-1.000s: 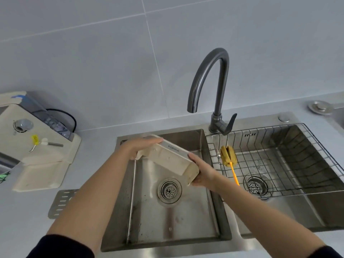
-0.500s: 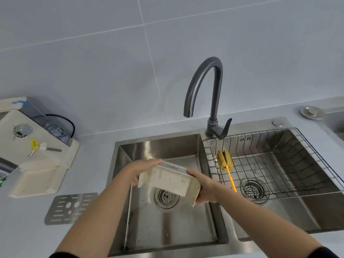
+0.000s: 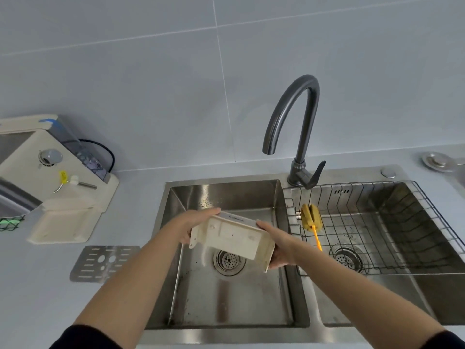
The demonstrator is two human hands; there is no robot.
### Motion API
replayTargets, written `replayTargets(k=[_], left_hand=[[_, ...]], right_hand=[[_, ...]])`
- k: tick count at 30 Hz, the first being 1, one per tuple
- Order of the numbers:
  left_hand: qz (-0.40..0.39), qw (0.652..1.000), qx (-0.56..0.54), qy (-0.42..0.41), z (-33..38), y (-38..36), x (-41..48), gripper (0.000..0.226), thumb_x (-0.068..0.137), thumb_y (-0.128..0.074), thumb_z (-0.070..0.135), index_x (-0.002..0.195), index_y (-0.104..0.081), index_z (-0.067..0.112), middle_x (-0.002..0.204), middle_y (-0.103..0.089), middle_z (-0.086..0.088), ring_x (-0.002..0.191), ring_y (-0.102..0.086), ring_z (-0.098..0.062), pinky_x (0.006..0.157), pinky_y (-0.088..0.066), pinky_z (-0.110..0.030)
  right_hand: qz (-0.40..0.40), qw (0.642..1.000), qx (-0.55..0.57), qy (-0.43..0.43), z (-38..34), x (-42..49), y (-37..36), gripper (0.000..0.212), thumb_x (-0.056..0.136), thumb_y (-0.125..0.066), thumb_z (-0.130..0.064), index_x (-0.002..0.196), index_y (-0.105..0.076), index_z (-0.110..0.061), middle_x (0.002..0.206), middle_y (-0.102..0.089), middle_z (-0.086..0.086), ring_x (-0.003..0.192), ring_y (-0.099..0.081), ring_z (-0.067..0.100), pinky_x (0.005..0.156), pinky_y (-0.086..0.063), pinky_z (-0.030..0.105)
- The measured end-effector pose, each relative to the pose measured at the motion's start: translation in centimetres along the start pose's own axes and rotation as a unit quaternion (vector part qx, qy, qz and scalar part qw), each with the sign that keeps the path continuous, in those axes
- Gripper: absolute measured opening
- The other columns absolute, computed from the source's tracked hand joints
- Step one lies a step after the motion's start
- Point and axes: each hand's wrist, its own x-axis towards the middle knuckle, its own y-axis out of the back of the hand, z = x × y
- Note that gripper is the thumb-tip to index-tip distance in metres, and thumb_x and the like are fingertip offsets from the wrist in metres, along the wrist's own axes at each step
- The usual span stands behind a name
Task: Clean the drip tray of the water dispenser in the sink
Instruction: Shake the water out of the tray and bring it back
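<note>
From the head camera, a cream rectangular plastic drip tray [image 3: 231, 238] hangs in the air over the left basin of the stainless steel double sink [image 3: 226, 303], just above the round perforated drain strainer [image 3: 229, 261] and clear of the basin floor. The tray is tipped so that its ribbed underside faces the camera, with its right end lower than its left.

Both hands have it. The left hand [image 3: 193, 222] takes the left end, its grip closed with fingers curled over the far top edge. The right hand [image 3: 279, 245] takes the right end, its grip closed too, thumb on the upper edge and fingers underneath, where they are hidden.

A dark grey gooseneck faucet [image 3: 302, 117] stands behind the divider between the basins, its spout arching over the left basin. A black wire rack [image 3: 377, 222] sits in the right basin, and a yellow sponge brush with an orange handle [image 3: 310, 217] leans in the rack's left end.

On the pale grey counter [image 3: 37, 298] to the left stands a cream water dispenser [image 3: 50, 172]. A flat perforated metal grate [image 3: 103, 263] lies in front of it, beside the sink.
</note>
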Motion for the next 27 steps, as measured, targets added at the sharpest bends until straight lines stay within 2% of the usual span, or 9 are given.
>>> replayTargets(k=[3,5,8,12,15,17,20,24,27], left_hand=[[0.05,0.995,-0.042,-0.07,0.7,0.1,0.5,0.079,0.076,-0.053,0.063,0.133,-0.044,0.01,0.143,-0.041,-0.017,0.126,-0.044,-0.037,0.102,-0.041,-0.045],[0.024,0.999,-0.025,-0.036,-1.1,-1.1,1.0,0.081,0.075,-0.051,0.066,0.132,-0.045,0.009,0.141,-0.042,-0.018,0.126,-0.045,-0.037,0.1,-0.042,-0.044],[-0.083,0.993,-0.018,0.083,-4.2,-2.7,1.8,0.103,0.063,-0.05,0.078,0.139,-0.035,0.01,0.142,-0.041,-0.021,0.125,-0.047,-0.038,0.098,-0.042,-0.041],[-0.018,0.997,-0.077,-0.003,-2.5,-1.3,1.8,0.09,0.069,-0.05,0.074,0.135,-0.042,0.013,0.141,-0.043,-0.02,0.121,-0.048,-0.038,0.097,-0.045,-0.042],[0.046,0.994,-0.075,-0.061,-2.1,-1.0,1.6,0.077,0.075,-0.051,0.066,0.127,-0.051,0.009,0.137,-0.048,-0.018,0.122,-0.048,-0.036,0.099,-0.043,-0.042],[0.011,0.999,-0.05,-0.011,-3.3,-1.9,1.3,0.078,0.077,-0.049,0.066,0.131,-0.045,0.01,0.141,-0.043,-0.019,0.124,-0.046,-0.038,0.099,-0.042,-0.043],[-0.015,0.999,-0.029,0.038,-4.5,-2.8,0.9,0.088,0.074,-0.048,0.071,0.139,-0.034,0.013,0.144,-0.039,-0.02,0.123,-0.047,-0.039,0.096,-0.043,-0.041],[0.005,0.998,-0.058,-0.03,-4.4,-1.9,0.8,0.091,0.072,-0.047,0.073,0.141,-0.033,0.014,0.146,-0.036,-0.017,0.123,-0.048,-0.035,0.093,-0.045,-0.04],[0.022,0.989,-0.105,-0.099,-4.4,-1.1,0.6,0.088,0.071,-0.048,0.073,0.14,-0.036,0.019,0.147,-0.037,-0.009,0.129,-0.042,-0.03,0.103,-0.039,-0.043]], right_hand=[[0.054,0.997,0.004,0.046,-0.8,-0.1,0.4,0.046,0.087,-0.044,-0.054,0.088,-0.055,-0.01,0.079,-0.058,0.011,0.072,-0.057,0.022,0.069,-0.05,0.033],[0.028,0.999,-0.036,0.014,0.2,0.0,0.6,0.053,0.086,-0.041,-0.057,0.095,-0.057,-0.008,0.084,-0.059,0.012,0.077,-0.057,0.024,0.076,-0.051,0.037],[0.007,0.989,-0.136,-0.057,1.5,-0.3,1.0,0.062,0.083,-0.041,-0.063,0.11,-0.056,-0.008,0.1,-0.061,0.017,0.093,-0.061,0.032,0.091,-0.051,0.045],[0.058,0.989,-0.132,0.011,-0.8,-1.4,0.6,0.054,0.086,-0.04,-0.06,0.091,-0.057,-0.01,0.08,-0.06,0.01,0.071,-0.059,0.021,0.067,-0.054,0.033],[0.062,0.993,-0.1,0.03,-0.8,-0.8,0.4,0.06,0.083,-0.044,-0.062,0.101,-0.057,-0.007,0.088,-0.062,0.014,0.08,-0.061,0.026,0.08,-0.054,0.04],[0.039,0.991,-0.124,-0.016,0.7,-0.2,0.4,0.069,0.081,-0.042,-0.066,0.111,-0.057,-0.006,0.102,-0.063,0.018,0.095,-0.061,0.033,0.094,-0.05,0.047],[0.026,0.99,-0.133,-0.038,2.1,-0.5,0.2,0.066,0.082,-0.039,-0.066,0.112,-0.057,-0.009,0.109,-0.06,0.02,0.102,-0.059,0.035,0.098,-0.046,0.05],[0.051,0.99,-0.128,0.021,0.7,-1.2,0.0,0.054,0.083,-0.044,-0.061,0.097,-0.06,-0.011,0.092,-0.063,0.014,0.085,-0.061,0.027,0.093,-0.05,0.042],[0.098,0.981,-0.14,0.097,-0.4,-1.7,0.1,0.078,0.06,-0.055,-0.074,0.106,-0.06,-0.011,0.109,-0.065,0.012,0.102,-0.061,0.026,0.1,-0.046,0.042]])
